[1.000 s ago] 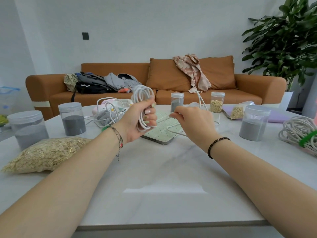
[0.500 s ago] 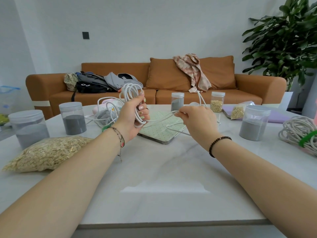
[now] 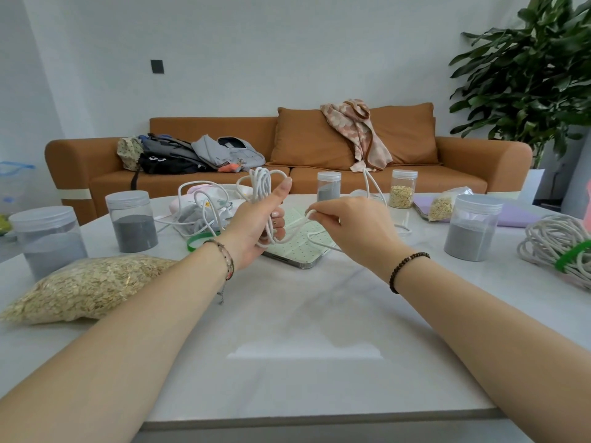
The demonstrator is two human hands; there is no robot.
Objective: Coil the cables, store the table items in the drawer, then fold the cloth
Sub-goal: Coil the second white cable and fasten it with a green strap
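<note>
A thin white cable (image 3: pixel 263 187) is gathered in loops that stick up out of my left hand (image 3: pixel 256 228), which grips the bundle above the table with the thumb raised. My right hand (image 3: pixel 355 225) pinches the loose run of the same cable just to the right, and the strand sags between the two hands. Under both hands lies a pale green dotted tablet case (image 3: pixel 297 251). More white cable (image 3: pixel 198 203) lies tangled behind my left hand, with a green band (image 3: pixel 195 243) beside it. A coiled thick white rope with a green tie (image 3: pixel 556 247) sits at the far right.
On the white marble table (image 3: pixel 287 330) stand jars of grey sand (image 3: pixel 132 222) (image 3: pixel 48 239) (image 3: pixel 471 227) (image 3: pixel 328 186), a jar of oats (image 3: pixel 403 188), a large bag of oats (image 3: pixel 86 287) and a small one (image 3: pixel 443 206). An orange sofa (image 3: pixel 319 148) with clothes and a plant (image 3: pixel 531 75) stand behind.
My left hand turned its palm up and its thumb lifted off the loops. My right hand drew the loose strand closer to the bundle.
</note>
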